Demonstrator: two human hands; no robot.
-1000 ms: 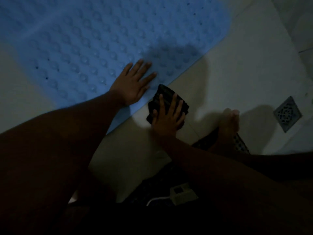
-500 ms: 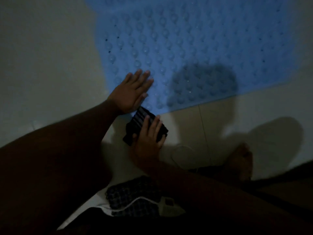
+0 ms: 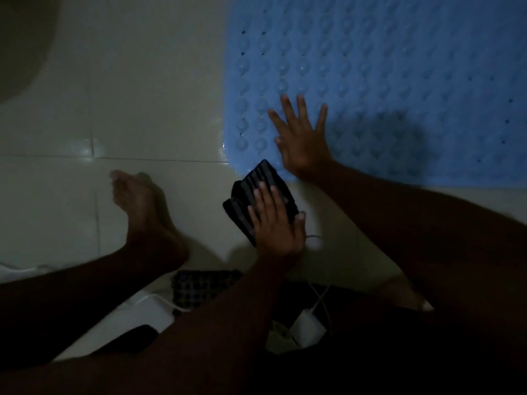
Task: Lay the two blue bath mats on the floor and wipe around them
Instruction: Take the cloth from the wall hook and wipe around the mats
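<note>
**Head view.** The light is dim. One blue bath mat (image 3: 399,67) is in sight, lying flat on the tiled floor (image 3: 142,95) and filling the far right. The second mat is not in view.
- The mat's rounded near-left corner lies just far of both hands.
- Its near edge runs left to right and leaves the frame at right; its left edge runs away far.
- The long axis cannot be told, as the mat is cut off on two sides.

**Hands**
- Right hand (image 3: 303,143): the arm enters from the right and the thumb is on the hand's left side. The fingers are spread wide and the palm is flat on the mat just inside that corner. It holds nothing.
- Left hand (image 3: 275,223): the arm comes up from near-centre and the thumb is on the hand's right side. The fingers are straight, pressing a folded dark striped cloth (image 3: 248,192) onto bare tile. The cloth's far tip meets the mat's edge at the corner.

**Judgement:** the mat lies far and right of the cloth, and the left hand is nearer the open tile. The next stroke probably turns on hugging that corner, either going far along the left edge or right along the near edge. A bare foot (image 3: 139,201) rests on the tile to the left, apart from the cloth.

**Change from half a second ago:** the hands appear to have traded jobs. Then the left hand lay on the mat corner and the right pressed the cloth. The view has swung left, so the mat now sits further right in frame and the foot at left has come into view.
</note>
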